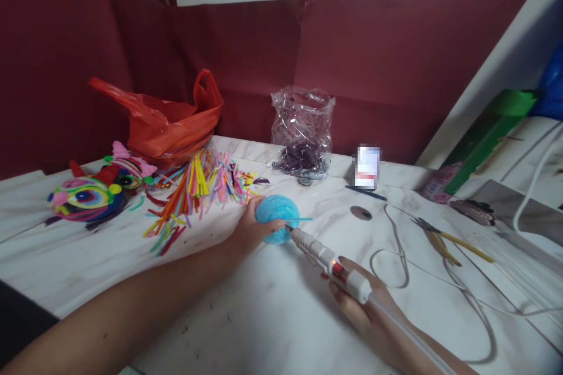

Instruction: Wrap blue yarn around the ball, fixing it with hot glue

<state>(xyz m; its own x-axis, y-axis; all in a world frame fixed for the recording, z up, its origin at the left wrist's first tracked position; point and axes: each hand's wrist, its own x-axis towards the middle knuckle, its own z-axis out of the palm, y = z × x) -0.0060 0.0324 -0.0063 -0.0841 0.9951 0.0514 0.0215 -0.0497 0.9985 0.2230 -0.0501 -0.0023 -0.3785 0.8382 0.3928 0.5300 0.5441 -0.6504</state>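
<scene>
A round light-blue ball stands at the middle of the marbled table. My left hand is closed on its left side, the thumb lying across its front. A thin blue strip sticks out to the right from under that thumb. In my right hand is a white glue gun with a small orange light, my fingers wrapped round its body. Its nozzle points up and left and meets the lower right of the ball, close to my left thumb. A clear glue stick runs out of its back end.
Colourful strips lie behind my left hand, before a red plastic bag. Decorated figures sit far left. A clear bag stands at the back. Right are pliers, a loose white cord and a green box.
</scene>
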